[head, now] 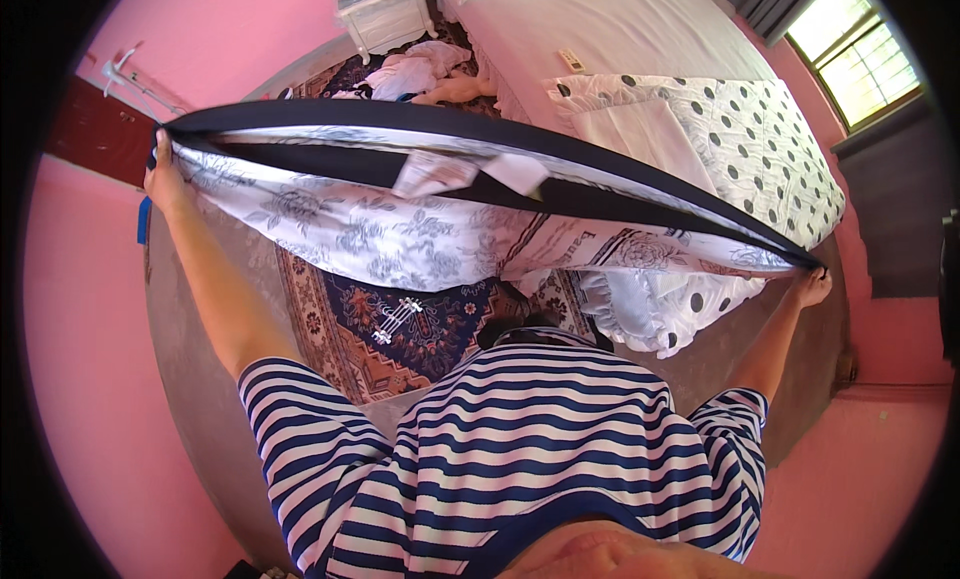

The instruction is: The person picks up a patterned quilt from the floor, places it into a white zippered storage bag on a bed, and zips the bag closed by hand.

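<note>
A white garment with grey floral print (390,238), perhaps a skirt, stretches across the view by its wide black waistband (337,114). My left hand (163,175) grips one end of the band at the far left, arm raised. At the right, my right hand (814,285) is closed on the other end. Between the two hands the band's opening gapes, showing its inner side and two pale fabric labels (439,172), blurred, one bearing writing. The body of the garment hangs below the band, partly folded.
A bed with a polka-dot cover (787,151) stands ahead on the right, a remote control (571,61) on it. Clothes (420,69) lie heaped beside a white nightstand (386,20). Below are a patterned rug (360,354) and a small white metal object (397,320).
</note>
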`<control>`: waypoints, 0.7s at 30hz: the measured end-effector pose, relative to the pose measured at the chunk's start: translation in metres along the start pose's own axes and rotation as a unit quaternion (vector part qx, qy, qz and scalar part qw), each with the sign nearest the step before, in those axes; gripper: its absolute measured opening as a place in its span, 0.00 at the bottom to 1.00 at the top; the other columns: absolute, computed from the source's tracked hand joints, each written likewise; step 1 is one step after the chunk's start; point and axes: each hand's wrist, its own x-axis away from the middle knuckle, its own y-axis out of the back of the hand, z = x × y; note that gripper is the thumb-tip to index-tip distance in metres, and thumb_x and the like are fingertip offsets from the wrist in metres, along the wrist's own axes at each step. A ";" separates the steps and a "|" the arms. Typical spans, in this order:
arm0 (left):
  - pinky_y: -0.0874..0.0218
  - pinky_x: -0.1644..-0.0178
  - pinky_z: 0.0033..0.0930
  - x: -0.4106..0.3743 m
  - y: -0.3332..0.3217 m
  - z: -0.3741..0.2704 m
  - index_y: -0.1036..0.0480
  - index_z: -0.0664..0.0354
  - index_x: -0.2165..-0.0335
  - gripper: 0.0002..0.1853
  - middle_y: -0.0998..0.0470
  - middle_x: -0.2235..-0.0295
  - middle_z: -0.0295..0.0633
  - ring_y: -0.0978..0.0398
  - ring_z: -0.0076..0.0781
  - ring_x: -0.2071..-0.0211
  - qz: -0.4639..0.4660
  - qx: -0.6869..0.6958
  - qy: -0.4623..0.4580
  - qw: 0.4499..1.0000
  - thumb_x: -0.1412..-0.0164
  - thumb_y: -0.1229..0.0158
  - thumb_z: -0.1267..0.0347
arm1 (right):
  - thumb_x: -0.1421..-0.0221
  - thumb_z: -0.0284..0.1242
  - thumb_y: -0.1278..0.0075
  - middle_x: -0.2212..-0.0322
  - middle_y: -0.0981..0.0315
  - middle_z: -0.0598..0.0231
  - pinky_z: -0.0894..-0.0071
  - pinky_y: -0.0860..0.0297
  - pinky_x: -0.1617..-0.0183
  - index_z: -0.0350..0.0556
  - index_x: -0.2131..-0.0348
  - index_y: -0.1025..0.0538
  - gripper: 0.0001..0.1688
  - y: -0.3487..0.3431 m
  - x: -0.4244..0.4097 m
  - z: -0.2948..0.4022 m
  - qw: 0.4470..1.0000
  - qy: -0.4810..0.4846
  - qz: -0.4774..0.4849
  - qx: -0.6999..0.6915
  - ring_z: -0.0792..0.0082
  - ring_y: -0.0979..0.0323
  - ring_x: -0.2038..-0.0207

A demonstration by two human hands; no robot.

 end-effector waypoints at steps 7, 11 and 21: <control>0.41 0.67 0.20 0.209 -0.201 -0.053 0.27 0.61 0.65 0.20 0.25 0.78 0.38 0.31 0.19 0.75 0.276 -0.226 -0.031 0.934 0.56 0.40 0.59 | 0.54 0.37 0.53 0.77 0.29 0.59 0.69 0.37 0.66 0.34 0.68 0.28 0.21 0.028 0.026 0.037 0.969 -0.060 0.237 -0.041 0.67 0.31 0.72; 0.40 0.71 0.22 0.300 -0.250 -0.023 0.27 0.66 0.69 0.18 0.25 0.76 0.40 0.30 0.22 0.76 0.500 -0.119 -0.178 0.839 0.57 0.38 0.63 | 0.59 0.24 0.46 0.55 0.38 0.64 0.74 0.47 0.47 0.42 0.56 0.35 0.27 0.054 0.115 0.263 0.772 0.136 0.465 -0.411 0.71 0.42 0.51; 0.43 0.72 0.26 0.371 -0.299 -0.003 0.28 0.63 0.71 0.16 0.30 0.79 0.40 0.34 0.28 0.78 0.478 -0.017 -0.228 0.848 0.58 0.38 0.64 | 0.54 0.34 0.50 0.88 0.34 0.56 0.70 0.38 0.77 0.34 0.77 0.27 0.17 0.056 0.156 0.360 0.773 0.110 0.568 -0.262 0.71 0.35 0.83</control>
